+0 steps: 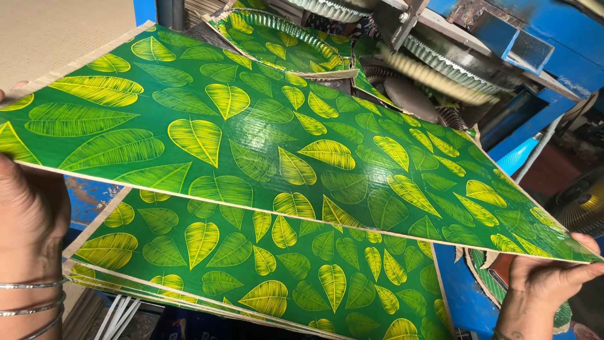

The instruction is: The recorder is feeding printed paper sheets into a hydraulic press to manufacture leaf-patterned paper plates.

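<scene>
- Two hands hold one leaf-printed green sheet (264, 138) by its ends, above a stack of like sheets (264, 277).
- Left hand (28, 214) fingers grip its near-left edge.
- Right hand (547, 277) fingers (582, 242) pinch its right corner.
- Moulded leaf plate (277, 41) lies beyond the fingers.

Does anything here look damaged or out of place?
Nothing is clearly damaged. The leaf-print sheet held by the left hand and right hand lies skewed across the stack of sheets beneath.

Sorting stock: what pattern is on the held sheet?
Yellow-green leaves on glossy green, on the sheet; head view.
</scene>
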